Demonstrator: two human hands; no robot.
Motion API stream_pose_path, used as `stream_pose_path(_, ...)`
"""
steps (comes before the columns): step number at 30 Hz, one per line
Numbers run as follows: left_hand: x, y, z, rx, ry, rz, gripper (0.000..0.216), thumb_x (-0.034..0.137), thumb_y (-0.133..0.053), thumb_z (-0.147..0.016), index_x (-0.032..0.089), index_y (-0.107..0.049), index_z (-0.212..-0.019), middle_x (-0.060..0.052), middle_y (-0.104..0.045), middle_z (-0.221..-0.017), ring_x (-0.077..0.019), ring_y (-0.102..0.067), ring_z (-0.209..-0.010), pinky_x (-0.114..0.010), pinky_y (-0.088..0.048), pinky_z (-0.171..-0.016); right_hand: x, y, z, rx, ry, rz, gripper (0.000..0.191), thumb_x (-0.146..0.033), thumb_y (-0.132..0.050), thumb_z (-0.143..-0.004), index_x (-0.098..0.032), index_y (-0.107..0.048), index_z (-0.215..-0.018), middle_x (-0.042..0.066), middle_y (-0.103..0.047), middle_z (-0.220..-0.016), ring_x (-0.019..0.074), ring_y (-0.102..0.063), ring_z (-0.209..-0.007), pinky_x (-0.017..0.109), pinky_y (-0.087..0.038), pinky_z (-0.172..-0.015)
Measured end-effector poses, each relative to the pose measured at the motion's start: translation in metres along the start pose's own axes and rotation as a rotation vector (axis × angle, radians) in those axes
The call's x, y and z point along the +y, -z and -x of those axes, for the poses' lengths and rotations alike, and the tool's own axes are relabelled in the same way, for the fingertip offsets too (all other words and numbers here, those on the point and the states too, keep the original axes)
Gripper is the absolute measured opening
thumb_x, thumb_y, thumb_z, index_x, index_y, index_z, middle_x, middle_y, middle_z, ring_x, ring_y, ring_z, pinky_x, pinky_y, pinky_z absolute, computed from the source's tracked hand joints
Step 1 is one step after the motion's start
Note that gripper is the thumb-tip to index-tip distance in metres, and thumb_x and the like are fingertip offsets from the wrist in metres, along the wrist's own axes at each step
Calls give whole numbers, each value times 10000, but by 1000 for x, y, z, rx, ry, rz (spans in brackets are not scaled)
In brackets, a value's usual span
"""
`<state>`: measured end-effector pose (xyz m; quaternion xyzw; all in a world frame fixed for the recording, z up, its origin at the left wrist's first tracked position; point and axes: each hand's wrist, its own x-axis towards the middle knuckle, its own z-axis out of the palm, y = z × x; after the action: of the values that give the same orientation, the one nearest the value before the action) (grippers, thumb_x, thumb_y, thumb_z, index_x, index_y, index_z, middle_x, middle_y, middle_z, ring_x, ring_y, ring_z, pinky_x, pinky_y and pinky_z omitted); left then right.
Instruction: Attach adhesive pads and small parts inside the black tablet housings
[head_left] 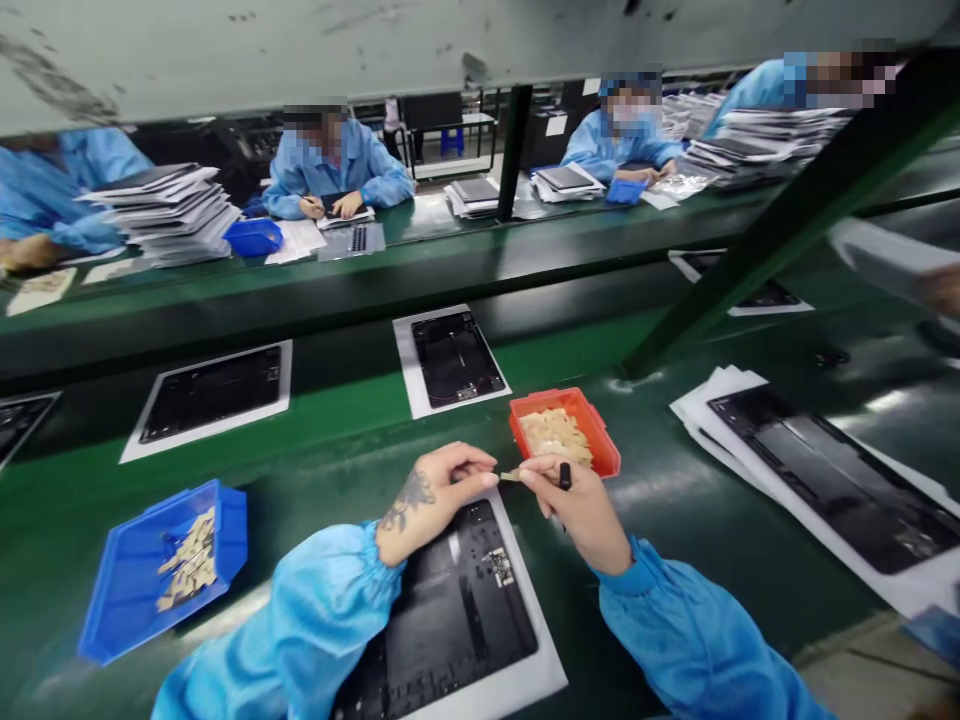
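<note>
Small strip (510, 476) points sideways, long axis left to right, pinched by left hand (433, 492) and right hand (589, 512).

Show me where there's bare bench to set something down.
Bare bench lies between the red bin and the white sheets at right, and between the blue bin and left hand. Crowded: around the right hand, red bin and nearest black panel.

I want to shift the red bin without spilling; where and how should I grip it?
Take the red bin by its right wall, probably best from the right, pinching the rim: that wall shows bare inside, the tan pieces lie mostly left of it, and the right hand covers part of the near side.
</note>
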<state>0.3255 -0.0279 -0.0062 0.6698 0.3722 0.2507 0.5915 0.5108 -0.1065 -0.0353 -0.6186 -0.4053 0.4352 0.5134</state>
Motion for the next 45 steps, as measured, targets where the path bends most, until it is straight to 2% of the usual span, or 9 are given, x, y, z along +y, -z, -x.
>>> stream_pose_path(4, 0, -30, -27, -71, 22, 129, 190, 328, -675, -765, 145, -677, -817, -31, -651, -779, -130, -584, -718, -235, -461, -687, 6, 15, -2, 44, 127, 17, 151, -341, -690, -772, -190, -695, -765, 35, -655, -801, 150, -585, -685, 269, -472, -601)
stream_pose_path(7, -3, -39, -38, -107, 41, 214, 197, 319, -688, -759, 149, -674, -858, -31, -657, -799, -127, -587, -735, -235, -461, -704, 11, 27, -7, 79, 118, 8, 143, -336, -691, -772, -193, -696, -777, 45, -675, -849, 192, -616, -823, 318, -504, -732)
stream_pose_path(10, -3, -48, -49, -95, 42, 292, 199, 311, -708, -743, 144, -660, -841, -19, -638, -745, -114, -576, -681, -229, -457, -665, 13, 36, -12, 102, 67, -12, 163, -341, -708, -746, -185, -690, -793, 46, -696, -854, 196, -637, -824, 350, -505, -803)
stream_pose_path(13, -1, -60, -60, -91, 62, 428, 202, 289, -738, -713, 141, -624, -791, 4, -608, -684, -96, -560, -612, -222, -456, -619, 11, 44, -15, 124, 49, -24, 161, -325, -719, -723, -181, -685, -787, 46, -703, -825, 194, -649, -784, 336, -520, -763)
stream_pose_path(18, 0, -77, -67, -136, 111, 526, 214, 268, -749, -707, 127, -599, -766, 5, -604, -657, -79, -547, -581, -208, -452, -600, 11, 53, -13, 139, 179, 63, 76, -272, -676, -774, -197, -680, -772, 30, -679, -766, 168, -617, -709, 290, -489, -674)
stream_pose_path(24, -2, -79, -66, -206, 185, 677, 219, 226, -756, -698, 123, -596, -806, -16, -634, -705, -80, -565, -613, -201, -450, -619, 9, 54, -11, 188, 265, 115, 60, -251, -654, -790, -200, -667, -761, 18, -663, -747, 140, -558, -623, 271, -434, -593)
stream_pose_path(30, -3, -81, -64, -116, 131, 532, 219, 295, -731, -730, 133, -606, -805, -13, -626, -688, -107, -588, -636, -237, -470, -643, 9, 53, -10, 208, 261, 193, 81, -272, -634, -805, -206, -656, -765, 30, -663, -766, 146, -556, -630, 282, -436, -600)
stream_pose_path(35, -2, -78, -62, -133, 117, 477, 231, 289, -762, -691, 143, -618, -798, -24, -652, -791, -124, -609, -730, -248, -483, -712, 10, 55, -10, 211, 269, 204, 89, -282, -618, -812, -212, -652, -768, 28, -664, -769, 149, -557, -631, 289, -450, -605)
stream_pose_path(45, -4, -78, -62, -163, 109, 426, 216, 301, -744, -711, 141, -619, -783, -20, -645, -758, -121, -607, -708, -250, -484, -709, 11, 55, -10, 197, 273, 190, 76, -263, -624, -806, -212, -656, -759, 22, -666, -762, 152, -577, -649, 286, -452, -615)
